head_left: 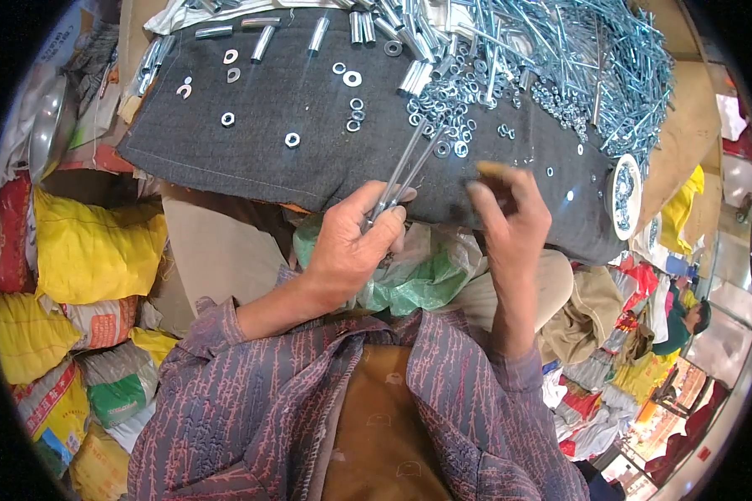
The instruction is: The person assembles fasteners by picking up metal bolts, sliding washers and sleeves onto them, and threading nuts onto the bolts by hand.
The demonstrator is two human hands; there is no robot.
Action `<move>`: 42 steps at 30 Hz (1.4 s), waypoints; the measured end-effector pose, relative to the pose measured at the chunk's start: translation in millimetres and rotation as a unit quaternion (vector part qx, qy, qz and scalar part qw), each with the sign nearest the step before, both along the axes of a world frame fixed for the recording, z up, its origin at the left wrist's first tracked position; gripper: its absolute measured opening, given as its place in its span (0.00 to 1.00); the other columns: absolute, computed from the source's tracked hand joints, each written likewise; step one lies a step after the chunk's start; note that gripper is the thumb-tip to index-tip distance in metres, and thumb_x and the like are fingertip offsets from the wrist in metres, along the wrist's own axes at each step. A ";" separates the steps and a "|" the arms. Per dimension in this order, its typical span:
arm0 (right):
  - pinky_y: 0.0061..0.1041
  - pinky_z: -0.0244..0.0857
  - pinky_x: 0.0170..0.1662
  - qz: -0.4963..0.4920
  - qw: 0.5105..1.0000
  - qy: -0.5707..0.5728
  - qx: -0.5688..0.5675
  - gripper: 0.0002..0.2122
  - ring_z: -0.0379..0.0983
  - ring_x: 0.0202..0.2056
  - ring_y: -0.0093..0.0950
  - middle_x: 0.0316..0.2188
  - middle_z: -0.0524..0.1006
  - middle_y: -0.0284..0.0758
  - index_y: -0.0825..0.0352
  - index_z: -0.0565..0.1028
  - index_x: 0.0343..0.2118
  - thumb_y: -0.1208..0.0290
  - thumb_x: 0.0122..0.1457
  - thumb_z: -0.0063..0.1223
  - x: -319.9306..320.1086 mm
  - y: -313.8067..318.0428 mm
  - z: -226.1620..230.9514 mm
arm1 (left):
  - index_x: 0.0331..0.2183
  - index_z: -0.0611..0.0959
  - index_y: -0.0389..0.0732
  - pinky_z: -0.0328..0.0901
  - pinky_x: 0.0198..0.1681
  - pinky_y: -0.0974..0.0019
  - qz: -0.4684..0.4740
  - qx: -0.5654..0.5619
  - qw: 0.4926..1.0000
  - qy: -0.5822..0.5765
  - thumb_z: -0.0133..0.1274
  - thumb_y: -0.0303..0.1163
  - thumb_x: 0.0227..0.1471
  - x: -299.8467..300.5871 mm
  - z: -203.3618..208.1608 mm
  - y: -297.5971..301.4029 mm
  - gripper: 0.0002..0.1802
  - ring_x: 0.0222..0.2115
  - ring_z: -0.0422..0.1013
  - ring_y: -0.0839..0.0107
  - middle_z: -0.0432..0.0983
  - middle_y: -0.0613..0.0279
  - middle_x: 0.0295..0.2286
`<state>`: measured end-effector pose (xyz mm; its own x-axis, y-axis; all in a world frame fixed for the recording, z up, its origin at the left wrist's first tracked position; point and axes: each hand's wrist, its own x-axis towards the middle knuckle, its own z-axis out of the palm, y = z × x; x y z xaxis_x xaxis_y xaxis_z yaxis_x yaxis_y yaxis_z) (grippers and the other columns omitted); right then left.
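My left hand [355, 238] is closed around two thin metal rods [406, 165], which stick up and away from me side by side. Their lower ends are partly covered by my thumb and fingers. To the right, my right hand [514, 217] hovers at the near edge of the dark cloth [259, 167]. Its fingers are curled, with the thumb apart from them, and I see nothing between them; the fingertips are a little blurred, one of them orange. Just beyond the rod tips lies a heap of small metal rings [430, 113], with a flat washer [461, 149] at its near side.
A large pile of thin rods [560, 50] covers the far right of the table. Short metal sleeves [318, 34] lie along the far side, and hex nuts [292, 139] sit at left. A white dish [625, 196] stands at the right edge. Filled sacks [96, 250] are stacked on my left.
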<state>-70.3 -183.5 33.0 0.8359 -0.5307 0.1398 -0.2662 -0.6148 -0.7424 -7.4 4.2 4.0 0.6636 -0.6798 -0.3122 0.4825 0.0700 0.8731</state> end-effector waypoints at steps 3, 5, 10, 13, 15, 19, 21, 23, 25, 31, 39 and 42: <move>0.26 0.65 0.30 -0.017 0.990 -0.009 -0.139 0.08 0.71 0.26 0.29 0.26 0.73 0.35 0.64 0.77 0.32 0.73 0.48 0.61 27.7 -2.6 -19.0 | 0.41 0.77 0.34 0.60 0.26 0.76 0.014 0.017 1.000 -0.022 0.47 0.31 0.57 0.4 -2.5 -0.5 0.13 0.22 0.63 0.85 0.70 0.70 0.20; 0.29 0.66 0.31 -0.036 0.981 0.008 -0.190 0.06 0.72 0.27 0.32 0.27 0.73 0.36 0.63 0.76 0.30 0.72 0.48 0.61 31.6 -5.4 -25.7 | 0.40 0.77 0.33 0.61 0.26 0.75 -0.006 0.023 0.998 -0.053 0.47 0.31 0.57 0.6 -3.5 -0.7 0.13 0.22 0.64 0.84 0.70 0.70 0.20; 0.30 0.66 0.32 0.006 0.972 -0.016 -0.235 0.02 0.73 0.30 0.34 0.28 0.73 0.37 0.65 0.76 0.30 0.74 0.53 0.54 25.1 -24.3 -22.6 | 0.39 0.77 0.34 0.61 0.25 0.74 -0.007 0.038 0.993 -0.109 0.48 0.31 0.55 -1.9 -9.3 -0.1 0.11 0.21 0.64 0.83 0.71 0.68 0.19; 0.27 0.66 0.32 -0.047 0.993 -0.035 -0.101 0.03 0.73 0.28 0.29 0.26 0.75 0.36 0.68 0.75 0.30 0.75 0.55 0.51 17.5 -28.9 -14.1 | 0.37 0.77 0.35 0.61 0.24 0.73 -0.017 0.058 0.993 -0.106 0.49 0.30 0.54 -3.5 -9.3 -3.3 0.10 0.20 0.64 0.83 0.71 0.66 0.18; 0.21 0.66 0.29 -0.051 0.998 -0.037 -0.005 0.04 0.73 0.26 0.21 0.25 0.76 0.33 0.72 0.74 0.31 0.77 0.58 0.50 11.4 -17.5 -2.9 | 0.36 0.77 0.35 0.61 0.24 0.73 -0.017 0.059 0.993 -0.101 0.50 0.30 0.54 -5.0 -10.8 -5.3 0.09 0.20 0.64 0.83 0.72 0.65 0.18; 0.14 0.65 0.25 -0.003 0.983 -0.055 0.175 0.03 0.72 0.25 0.15 0.25 0.75 0.30 0.72 0.74 0.32 0.79 0.60 0.49 3.5 1.3 1.8 | 0.34 0.78 0.35 0.60 0.23 0.74 -0.037 0.033 0.994 -0.101 0.51 0.29 0.53 -10.1 -20.6 -9.4 0.08 0.20 0.64 0.83 0.72 0.65 0.18; 0.15 0.65 0.25 -0.008 0.983 -0.091 0.162 0.03 0.72 0.24 0.16 0.25 0.75 0.30 0.72 0.74 0.32 0.80 0.59 0.49 1.6 4.4 -0.4 | 0.34 0.78 0.35 0.59 0.22 0.74 -0.030 0.017 0.994 -0.102 0.51 0.29 0.53 -9.1 -20.3 -10.1 0.08 0.20 0.64 0.84 0.72 0.65 0.19; 0.15 0.66 0.26 -0.017 0.985 -0.091 0.147 0.02 0.72 0.25 0.16 0.26 0.75 0.30 0.72 0.74 0.33 0.81 0.58 0.50 -2.5 5.7 -3.4 | 0.33 0.78 0.34 0.58 0.22 0.76 -0.088 -0.002 0.995 0.036 0.51 0.29 0.53 -2.2 -15.3 -6.2 0.08 0.20 0.63 0.84 0.73 0.67 0.20; 0.16 0.66 0.28 0.035 0.993 -0.109 0.017 0.02 0.72 0.25 0.16 0.26 0.75 0.30 0.72 0.74 0.33 0.82 0.57 0.51 -7.7 3.3 -6.3 | 0.32 0.78 0.34 0.57 0.23 0.76 -0.124 -0.029 0.983 0.130 0.52 0.29 0.52 5.8 -7.1 -2.9 0.08 0.20 0.63 0.84 0.73 0.68 0.20; 0.17 0.66 0.28 0.038 0.942 -0.046 0.330 0.04 0.71 0.25 0.19 0.26 0.75 0.32 0.72 0.75 0.31 0.82 0.51 0.55 -10.3 -6.8 14.3 | 0.31 0.79 0.34 0.58 0.24 0.76 -0.168 -0.001 0.983 0.070 0.53 0.32 0.51 12.3 -7.6 1.9 0.10 0.22 0.63 0.85 0.72 0.70 0.20; 0.15 0.63 0.29 0.122 0.925 0.101 0.346 0.11 0.71 0.29 0.15 0.28 0.77 0.30 0.69 0.76 0.35 0.78 0.46 0.59 -19.8 -1.5 17.6 | 0.31 0.81 0.36 0.59 0.26 0.77 -0.165 -0.005 0.984 -0.067 0.57 0.30 0.49 7.9 -10.3 -3.6 0.08 0.23 0.64 0.86 0.72 0.72 0.20; 0.14 0.63 0.30 -0.006 0.964 0.023 0.265 0.12 0.70 0.27 0.17 0.29 0.77 0.32 0.71 0.75 0.38 0.74 0.51 0.56 -3.3 -49.0 22.6 | 0.31 0.81 0.36 0.58 0.26 0.77 -0.122 -0.013 0.992 -0.018 0.58 0.29 0.48 5.9 -10.1 2.5 0.08 0.23 0.63 0.87 0.72 0.73 0.20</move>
